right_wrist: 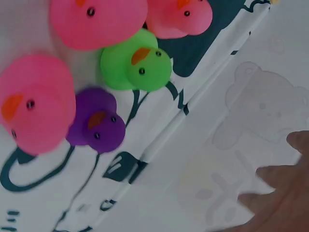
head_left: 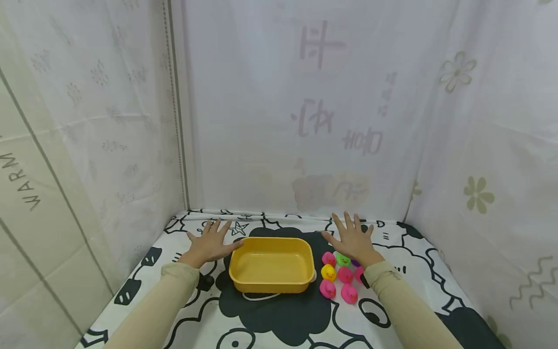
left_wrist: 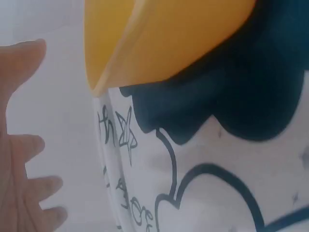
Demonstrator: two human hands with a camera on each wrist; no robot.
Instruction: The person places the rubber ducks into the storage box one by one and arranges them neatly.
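A yellow plastic basin (head_left: 272,281) stands at the middle of the patterned cloth. Beside its left end my left hand (head_left: 210,245) is spread with nothing in it, thumb close to the rim in the head view. To the right lie several rubber ducks: pink ones (head_left: 345,275), a yellow one (head_left: 328,272), a green one (right_wrist: 140,65) and a purple one (right_wrist: 99,123). Just beyond the ducks my right hand (head_left: 354,242) is spread, fingers straight, holding nothing. In the head view its wrist partly hides the ducks at the right.
The black-and-white cloth (head_left: 274,320) covers the work surface. Pale printed curtains (head_left: 305,121) hang behind it and on both sides. A thin white loop (head_left: 260,296) shows under the basin's front edge.
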